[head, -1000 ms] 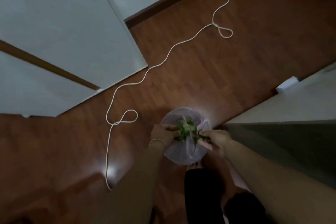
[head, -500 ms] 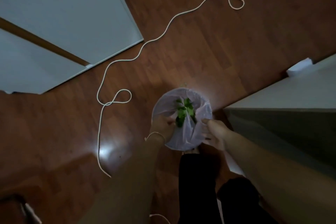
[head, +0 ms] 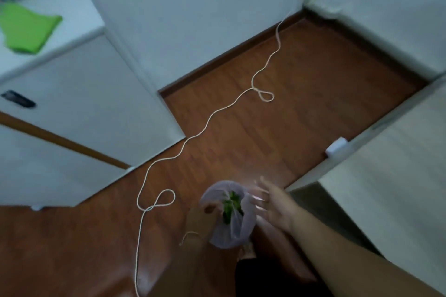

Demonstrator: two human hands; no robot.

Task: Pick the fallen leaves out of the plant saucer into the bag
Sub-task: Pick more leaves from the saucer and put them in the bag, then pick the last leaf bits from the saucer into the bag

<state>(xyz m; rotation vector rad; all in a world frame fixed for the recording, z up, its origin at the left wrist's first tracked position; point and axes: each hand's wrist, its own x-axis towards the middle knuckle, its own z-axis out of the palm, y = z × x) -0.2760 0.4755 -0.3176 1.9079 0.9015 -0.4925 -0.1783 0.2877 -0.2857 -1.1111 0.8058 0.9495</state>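
Translucent bag (head: 237, 229) holding green leaves (head: 232, 205)

My right hand (head: 270, 202) is smeared by motion blur. My left hand (head: 201, 216) is partly hidden behind the bag (head: 237, 231); the green cloth (head: 26, 31) at upper left is blurred too.

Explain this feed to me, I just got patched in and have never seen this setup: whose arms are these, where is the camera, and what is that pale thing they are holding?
There is no machine here. The camera sits on a person's head, looking forward and down, so the two bare arms are theirs. There is only this one view. The left hand grips the side of a thin, pale plastic bag with green leaves showing inside it. The right hand is open beside the bag, fingers spread and blurred, holding nothing. Below is a reddish wooden floor with a white cord snaking across it. White cabinets stand around; a green cloth lies on a top at upper left. No plant saucer is in view.
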